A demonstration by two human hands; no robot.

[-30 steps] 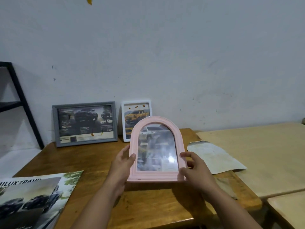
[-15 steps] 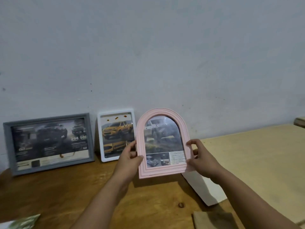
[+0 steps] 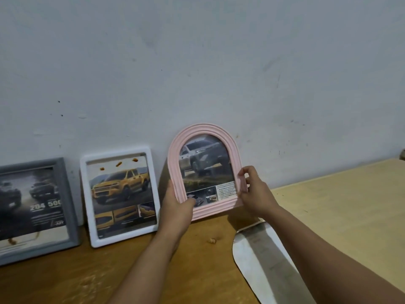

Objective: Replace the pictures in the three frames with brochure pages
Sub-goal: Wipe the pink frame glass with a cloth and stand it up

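A pink arched frame [image 3: 203,132] with a silver truck page inside stands upright near the wall, its base at the brown table [image 3: 76,279]. My left hand [image 3: 177,207] grips its lower left edge, thumb over the front. My right hand [image 3: 255,194] pinches its right side. To the left, a white frame [image 3: 84,194] with a yellow truck page leans on the wall. A grey frame [image 3: 65,194] with a dark truck page leans at the far left.
An arch-shaped cut sheet [image 3: 263,260] lies on the brown table under my right forearm. A pale wooden table [image 3: 339,205] adjoins on the right. A small crumb [image 3: 212,240] lies in front of the pink frame. The grey wall [image 3: 197,62] is close behind.
Both hands carried the pink frame away from me toward the wall and tilted it upright, beside the white frame. The view moved closer and to the right; the brochure at the left left the view.
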